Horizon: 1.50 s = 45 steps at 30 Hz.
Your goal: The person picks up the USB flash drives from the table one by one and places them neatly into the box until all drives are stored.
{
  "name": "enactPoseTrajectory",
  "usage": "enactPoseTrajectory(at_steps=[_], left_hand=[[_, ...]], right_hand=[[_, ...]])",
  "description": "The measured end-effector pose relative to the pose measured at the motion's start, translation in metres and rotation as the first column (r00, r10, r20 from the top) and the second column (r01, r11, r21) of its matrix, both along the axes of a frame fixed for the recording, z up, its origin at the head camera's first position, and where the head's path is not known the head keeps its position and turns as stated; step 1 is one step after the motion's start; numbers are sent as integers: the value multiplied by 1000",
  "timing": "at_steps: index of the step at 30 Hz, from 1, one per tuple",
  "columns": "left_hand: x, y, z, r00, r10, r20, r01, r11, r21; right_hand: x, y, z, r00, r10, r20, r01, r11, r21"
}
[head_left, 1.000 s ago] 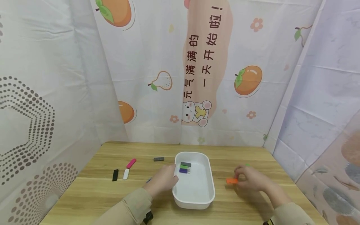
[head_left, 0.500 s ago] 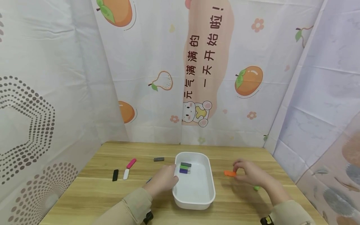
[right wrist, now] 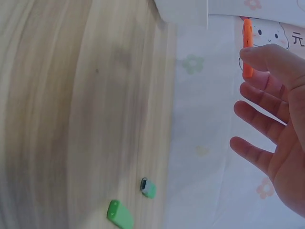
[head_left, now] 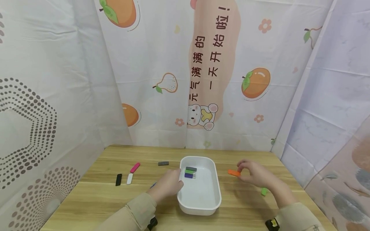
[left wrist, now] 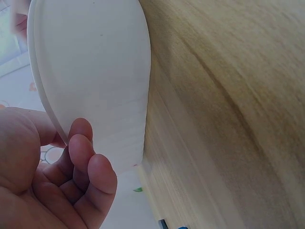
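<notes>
My left hand (head_left: 170,182) grips the left rim of a white plastic bin (head_left: 199,210); in the left wrist view its curled fingers (left wrist: 101,174) lie against the bin's outer wall (left wrist: 95,62). Inside the bin, a grey USB flash drive (head_left: 191,168), a green one and a purple one (head_left: 189,175) lie side by side at the far left. To the right of the bin, my right hand (head_left: 253,174) pinches an orange USB flash drive (head_left: 233,173) between thumb and index finger, above the table. Its other fingers are spread in the right wrist view.
Left of the bin lie pink (head_left: 135,167), white (head_left: 129,178), black (head_left: 118,180) and dark grey (head_left: 163,163) flash drives. A blue one (head_left: 153,185) is partly hidden by my left hand. Two green drives (right wrist: 121,215) lie at the right. A printed curtain (head_left: 156,128) surrounds the table.
My right hand has lifted the orange flash drive and moved it left and away from me, closer to the bin. A green drive shows near my right wrist. The left hand stays put.
</notes>
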<state>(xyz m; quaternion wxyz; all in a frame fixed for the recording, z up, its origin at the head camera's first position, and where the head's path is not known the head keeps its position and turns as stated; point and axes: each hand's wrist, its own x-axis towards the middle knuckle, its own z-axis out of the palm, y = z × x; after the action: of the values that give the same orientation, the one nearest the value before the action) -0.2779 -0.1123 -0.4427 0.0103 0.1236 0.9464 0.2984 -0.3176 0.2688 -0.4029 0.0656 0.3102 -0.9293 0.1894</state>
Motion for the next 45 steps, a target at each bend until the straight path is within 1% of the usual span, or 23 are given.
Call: enactPoseTrajectory(at_steps=[3, 9, 13, 20, 31, 36, 41, 45], left_hand=[[0, 0, 0, 1000, 0, 2, 0, 1000, 3], [1, 1, 1, 1000, 4, -3, -4, 1000, -5], [1, 1, 2, 1000, 4, -3, -4, 1000, -7], [2, 0, 2, 1000, -1, -8, 1, 1000, 3], [1, 0, 0, 1000, 5, -2, -5, 1000, 15], [2, 0, 1, 1000, 6, 3, -6, 1000, 14], [2, 0, 2, 1000, 6, 8, -7, 1000, 8], [2, 1, 3, 1000, 13, 12, -13, 1000, 2]], right_hand=[[1, -5, 4, 1000, 2, 2, -1, 1000, -8], [1, -17, 11, 1000, -9, 23, 9, 1000, 9], [-1, -28, 15, 999, 4, 35, -4, 1000, -1], [-6, -47, 17, 999, 47, -22, -46, 999, 12], [-10, -74, 19, 996, 84, -3, -84, 996, 4], [-11, -86, 20, 997, 56, 50, -56, 998, 0], [-12, -97, 17, 998, 28, 63, -29, 999, 18], [-13, -105, 13, 997, 22, 76, -23, 1000, 18]])
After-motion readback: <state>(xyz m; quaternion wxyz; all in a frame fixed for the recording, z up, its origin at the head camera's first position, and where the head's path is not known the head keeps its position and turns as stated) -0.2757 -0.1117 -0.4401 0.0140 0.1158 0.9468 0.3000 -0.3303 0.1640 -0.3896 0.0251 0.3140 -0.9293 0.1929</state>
